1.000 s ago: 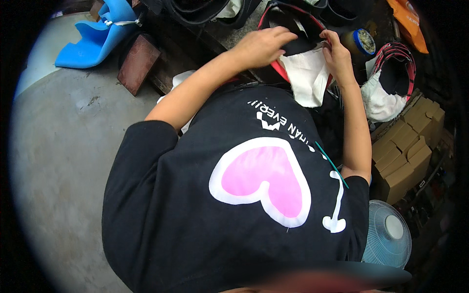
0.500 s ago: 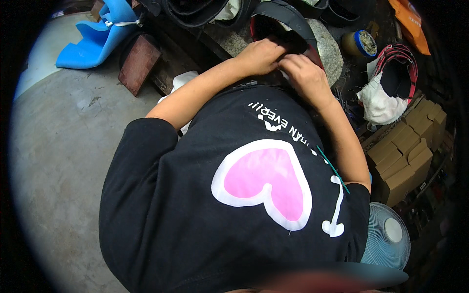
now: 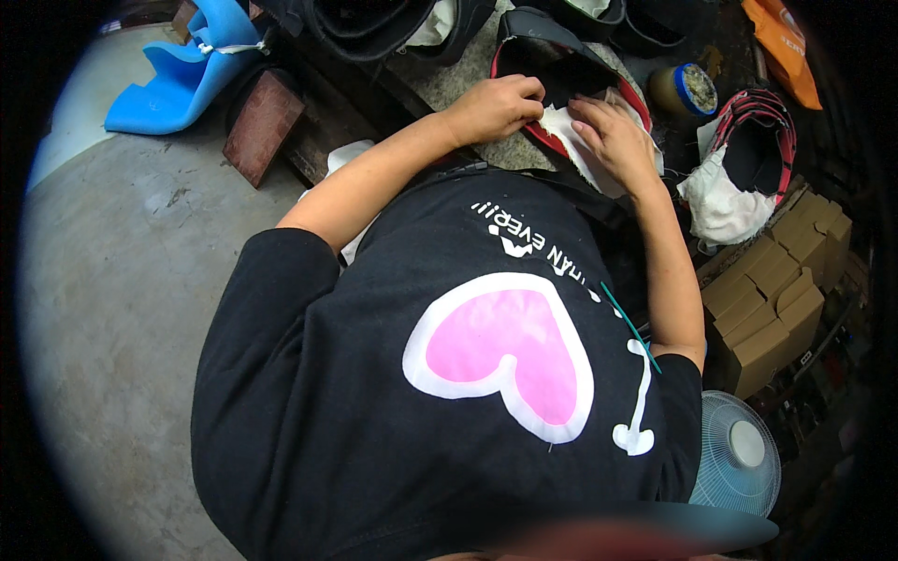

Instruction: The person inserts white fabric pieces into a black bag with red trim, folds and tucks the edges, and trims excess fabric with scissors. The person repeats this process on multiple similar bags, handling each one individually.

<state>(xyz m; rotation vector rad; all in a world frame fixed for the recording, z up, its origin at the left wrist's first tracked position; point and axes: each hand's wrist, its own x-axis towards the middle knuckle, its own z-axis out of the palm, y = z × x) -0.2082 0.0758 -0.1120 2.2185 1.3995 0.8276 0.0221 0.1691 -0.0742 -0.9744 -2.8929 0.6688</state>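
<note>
A black loop-shaped piece (image 3: 538, 30) with red edging lies at the top centre, curved like a shoe upper. White cloth (image 3: 567, 134) with a ragged edge spreads across its near side. My left hand (image 3: 500, 107) has its fingers curled closed at the near edge of the piece, beside the tip of the cloth. The exact grip is hidden under the fingers. Stretched out over the white cloth, my right hand (image 3: 613, 140) lies with its fingers apart. It covers part of the cloth and the red edge.
Similar red-edged black pieces with white cloth (image 3: 730, 206) sit to the right, near a blue-rimmed jar (image 3: 694, 89). Rolled black material (image 3: 365, 37) lies at the top. Cardboard boxes (image 3: 776, 290) and a fan (image 3: 744, 444) are at right, blue sheet material (image 3: 178, 84) at upper left.
My hands have moved apart; the right has shifted right and its fingers have straightened. The white cloth, mostly hidden before, now shows broadly between them, and the piece's red edge is more visible.
</note>
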